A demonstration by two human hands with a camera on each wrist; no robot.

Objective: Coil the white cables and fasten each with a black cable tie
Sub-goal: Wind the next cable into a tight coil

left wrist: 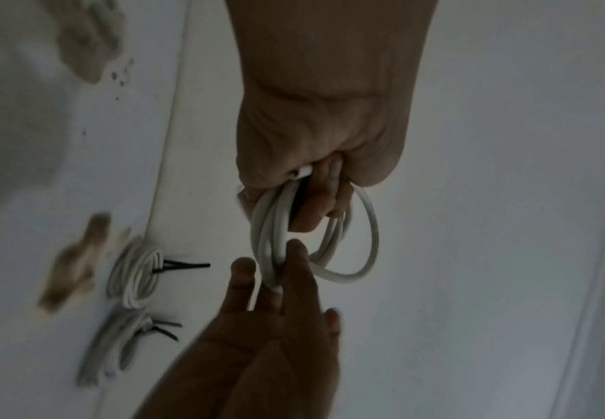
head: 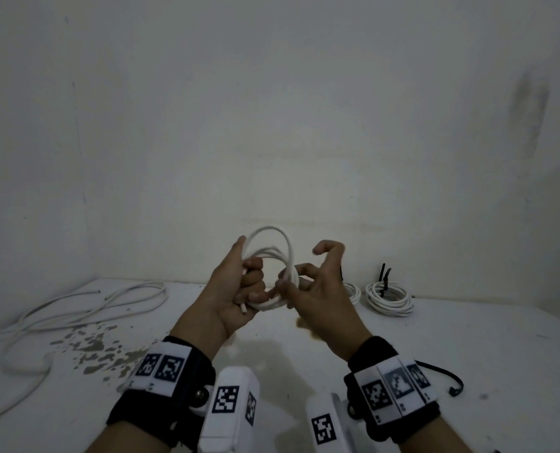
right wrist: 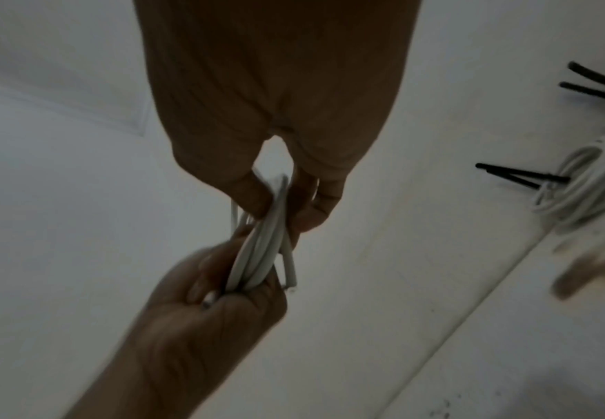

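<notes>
Above the table my left hand [head: 255,284] grips a coil of white cable [head: 272,231] at its lower left, fingers curled round the bundled loops. A cut cable end pokes out below the palm. My right hand [head: 291,282] pinches the coil's right side with its lower fingers, while its index finger and thumb stay raised and curled. The left wrist view shows the coil [left wrist: 374,226] hanging from the left hand [left wrist: 315,198], with the right hand [left wrist: 279,283] on the strands. In the right wrist view the right hand [right wrist: 286,204] pinches the bundle [right wrist: 257,249]. A loose black cable tie [head: 440,370] lies by my right wrist.
Two coils fastened with black ties, one [head: 389,299] and another [head: 353,291] partly hidden by my right hand, lie at the back right of the white table [head: 468,328]. A loose white cable [head: 164,291] sprawls over the left side, near dark stains [head: 92,344]. A wall stands close behind.
</notes>
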